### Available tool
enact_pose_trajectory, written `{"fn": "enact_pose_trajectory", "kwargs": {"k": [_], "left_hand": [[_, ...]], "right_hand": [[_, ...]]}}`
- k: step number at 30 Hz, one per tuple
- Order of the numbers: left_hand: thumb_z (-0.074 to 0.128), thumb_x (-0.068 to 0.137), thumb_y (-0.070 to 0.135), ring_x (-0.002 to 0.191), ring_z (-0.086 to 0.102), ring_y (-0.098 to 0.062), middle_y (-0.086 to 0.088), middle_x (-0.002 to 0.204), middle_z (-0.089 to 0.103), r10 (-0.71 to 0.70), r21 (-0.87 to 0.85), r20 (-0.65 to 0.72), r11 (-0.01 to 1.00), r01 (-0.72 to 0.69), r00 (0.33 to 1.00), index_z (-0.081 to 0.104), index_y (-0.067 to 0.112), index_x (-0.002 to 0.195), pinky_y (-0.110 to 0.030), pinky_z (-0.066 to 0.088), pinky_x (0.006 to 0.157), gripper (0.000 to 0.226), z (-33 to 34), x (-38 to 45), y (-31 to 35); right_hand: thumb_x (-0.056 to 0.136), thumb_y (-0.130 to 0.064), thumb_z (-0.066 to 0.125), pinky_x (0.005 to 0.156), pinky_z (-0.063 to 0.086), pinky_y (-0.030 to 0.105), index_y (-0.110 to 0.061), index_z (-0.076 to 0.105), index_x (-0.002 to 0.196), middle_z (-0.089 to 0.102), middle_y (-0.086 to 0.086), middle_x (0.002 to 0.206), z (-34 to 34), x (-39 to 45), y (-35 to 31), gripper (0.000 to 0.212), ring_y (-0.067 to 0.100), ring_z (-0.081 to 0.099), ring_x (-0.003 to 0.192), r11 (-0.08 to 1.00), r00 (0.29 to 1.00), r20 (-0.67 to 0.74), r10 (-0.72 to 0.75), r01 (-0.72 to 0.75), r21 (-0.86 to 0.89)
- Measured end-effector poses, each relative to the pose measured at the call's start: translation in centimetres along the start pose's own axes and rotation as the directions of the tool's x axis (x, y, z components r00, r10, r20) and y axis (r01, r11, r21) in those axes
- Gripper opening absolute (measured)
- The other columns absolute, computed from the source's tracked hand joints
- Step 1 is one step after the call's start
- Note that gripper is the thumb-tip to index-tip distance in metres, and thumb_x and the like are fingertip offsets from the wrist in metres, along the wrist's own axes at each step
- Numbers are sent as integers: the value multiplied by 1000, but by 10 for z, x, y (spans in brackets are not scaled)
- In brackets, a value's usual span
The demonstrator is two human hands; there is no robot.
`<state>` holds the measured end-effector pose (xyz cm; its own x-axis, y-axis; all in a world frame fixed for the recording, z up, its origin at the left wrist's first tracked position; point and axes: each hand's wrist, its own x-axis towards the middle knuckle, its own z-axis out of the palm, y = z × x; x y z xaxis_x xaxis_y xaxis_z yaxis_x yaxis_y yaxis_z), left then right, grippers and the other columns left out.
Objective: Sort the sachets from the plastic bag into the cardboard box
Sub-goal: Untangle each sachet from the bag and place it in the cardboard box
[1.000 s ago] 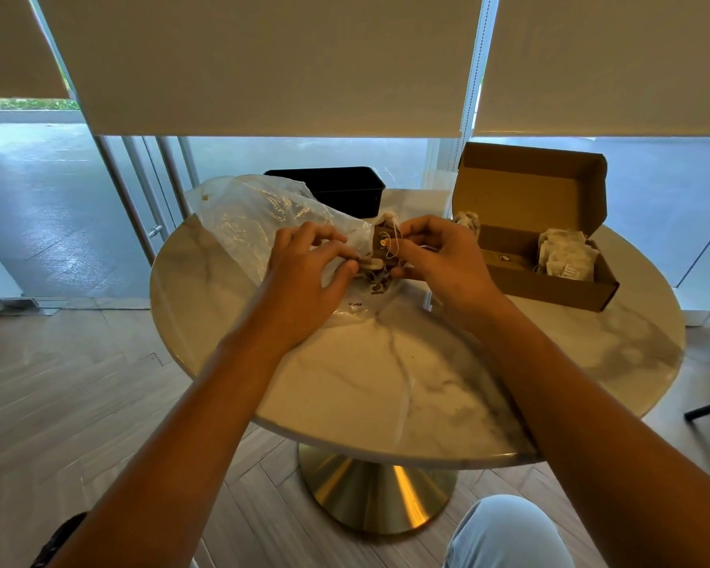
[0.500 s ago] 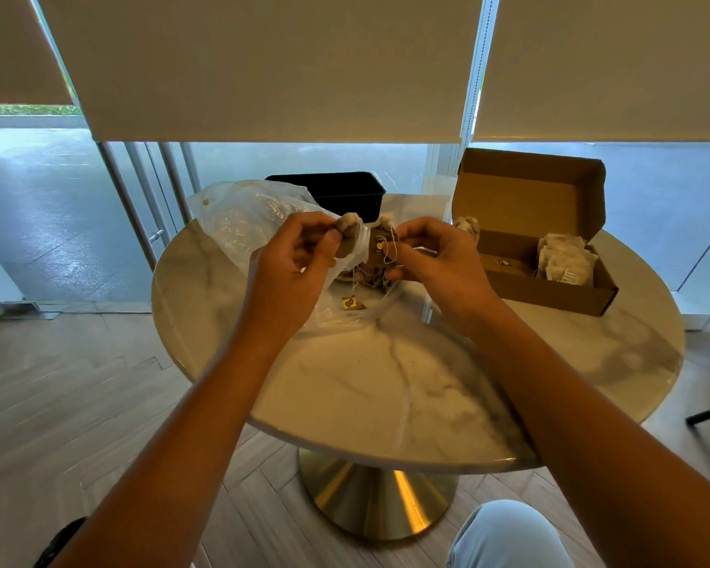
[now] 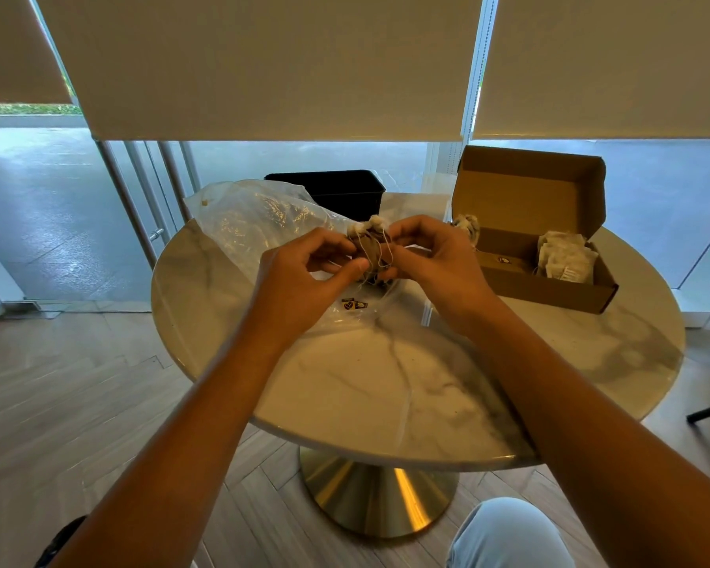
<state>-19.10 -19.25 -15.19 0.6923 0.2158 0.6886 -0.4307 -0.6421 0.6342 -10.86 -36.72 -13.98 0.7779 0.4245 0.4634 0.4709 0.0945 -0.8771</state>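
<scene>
Now our left hand (image 3: pixel 304 276) and right hand (image 3: pixel 435 260) both pinch tangled sachets (image 3: pixel 372 250) mid-frame. We see the cardboard box (image 3: pixel 546 280) off to the right, nearer our right hand

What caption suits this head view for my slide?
Both hands untangle stringed sachets above plastic bag, cardboard box waiting.

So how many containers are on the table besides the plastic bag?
2: the open cardboard box at the right, with sachets inside, and a black bin at the far edge behind the bag. Others may be hidden.
</scene>
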Motion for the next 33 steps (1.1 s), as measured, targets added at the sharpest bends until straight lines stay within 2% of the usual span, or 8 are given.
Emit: {"fn": "enact_pose_trajectory", "kwargs": {"k": [5, 11, 14, 17, 20, 24, 27, 33], "left_hand": [[83, 82, 16, 87, 73, -10, 4, 95, 74, 7, -39, -17, 999, -7, 1000, 71, 11, 104, -23, 59, 82, 25, -1, 1, 0], [77, 87, 16, 93, 71, -15, -2, 111, 68, 91, -2, 28, 996, -91, 995, 69, 15, 119, -32, 60, 84, 33, -2, 2, -4], [76, 89, 17, 93, 69, -16, -4, 115, 64, 98, 8, 37, 995, -98, 994, 65, 17, 130, -28, 60, 83, 43, -2, 2, -6], [75, 90, 21, 96, 66, -11, -3, 117, 63, 96, 30, 29, 995, -97, 995, 62, 20, 134, -19, 57, 82, 46, -1, 3, -7], [75, 90, 21, 97, 66, -9, -3, 116, 62, 76, 27, 17, 997, -77, 997, 63, 20, 134, -17, 56, 81, 45, -1, 3, -7], [77, 88, 18, 95, 68, -14, -4, 112, 63, 52, 5, 31, 999, -52, 998, 65, 18, 130, -27, 60, 82, 44, 1, 3, -6], [79, 86, 17, 93, 70, -15, -3, 107, 68, 16, -20, 27, 1000, -15, 1000, 66, 17, 128, -30, 61, 81, 43, 0, 3, -4], [82, 82, 15, 92, 73, -12, 0, 98, 74, -60, -128, 30, 990, 64, 998, 66, 16, 119, -33, 61, 84, 41, 0, 1, 0]], "right_hand": [[94, -3, 70, 73, 64, 32, -17, 69, 100, 72, 1, 94, 0, 0, 1, 15, 22, 76, 81, 1000, 1000, -5, -14, 14, -8], [93, -4, 71, 74, 65, 36, -9, 70, 104, 73, 10, 94, -1, 0, 5, 12, 26, 77, 78, 1000, 1000, 15, -2, 2, -5], [94, -2, 70, 79, 65, 44, -9, 72, 105, 74, 16, 97, -2, 1, 6, 12, 31, 76, 81, 1000, 999, 34, 5, -6, 15], [97, -1, 65, 81, 65, 42, -3, 71, 111, 74, 14, 100, -1, 1, 6, 15, 29, 76, 87, 1000, 998, 55, 10, -12, 27], [97, -6, 66, 83, 64, 39, -3, 69, 116, 75, 14, 106, -1, 0, 5, 20, 29, 75, 94, 998, 995, 91, 30, -34, 49], [93, -9, 72, 79, 62, 31, -6, 70, 113, 77, 11, 102, -1, 0, 5, 20, 25, 76, 93, 997, 995, 96, 36, -43, 66], [93, -9, 73, 77, 60, 27, -5, 71, 113, 78, 9, 100, -1, 0, 4, 21, 22, 76, 90, 998, 994, 101, 31, -37, 59], [93, -9, 73, 78, 61, 29, -11, 73, 108, 78, 7, 98, -2, 0, 6, 16, 21, 76, 88, 1000, 996, 89, 4, -4, 0]]}}
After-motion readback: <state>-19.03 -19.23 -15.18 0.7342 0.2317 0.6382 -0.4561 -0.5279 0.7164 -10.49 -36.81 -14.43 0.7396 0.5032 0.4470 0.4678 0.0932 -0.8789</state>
